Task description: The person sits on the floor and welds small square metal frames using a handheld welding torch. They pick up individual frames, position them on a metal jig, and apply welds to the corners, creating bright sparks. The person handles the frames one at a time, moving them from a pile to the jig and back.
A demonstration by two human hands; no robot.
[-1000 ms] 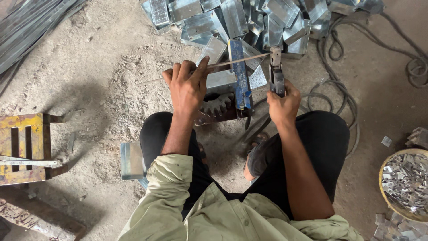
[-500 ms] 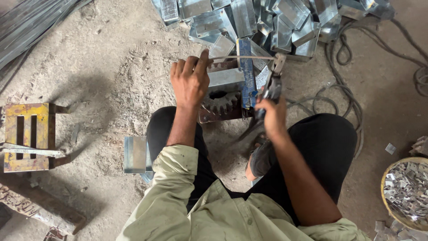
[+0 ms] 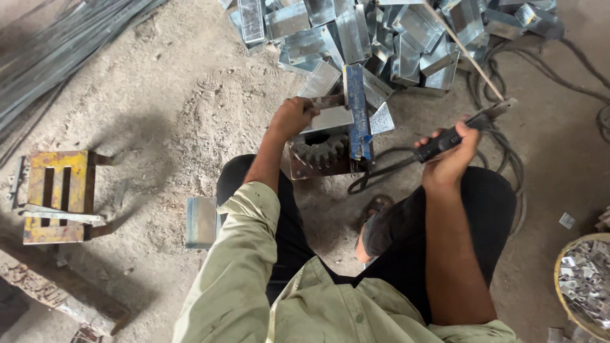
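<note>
We see the left hand [image 3: 293, 117] curled over the edge of a folded sheet-metal piece [image 3: 327, 118], pressing it down on a rusty block fitted with a toothed gear [image 3: 319, 152]. A blue bar [image 3: 357, 111] stands just beside that piece, upright against the block. The right hand [image 3: 452, 159] is closed around the black handle of a welding electrode holder [image 3: 459, 132], held off to the right, well apart from the block; a thin rod [image 3: 464, 51] juts up from its tip over the pile. Dark cable [image 3: 387, 168] loops from the holder across the dirt floor [image 3: 178, 114]. Beyond the block lies a heap of shiny metal boxes [image 3: 381, 32]. To the left sits a yellow steel jig [image 3: 60, 195], and at the right edge a basket of small metal scraps [image 3: 588, 286].
</note>
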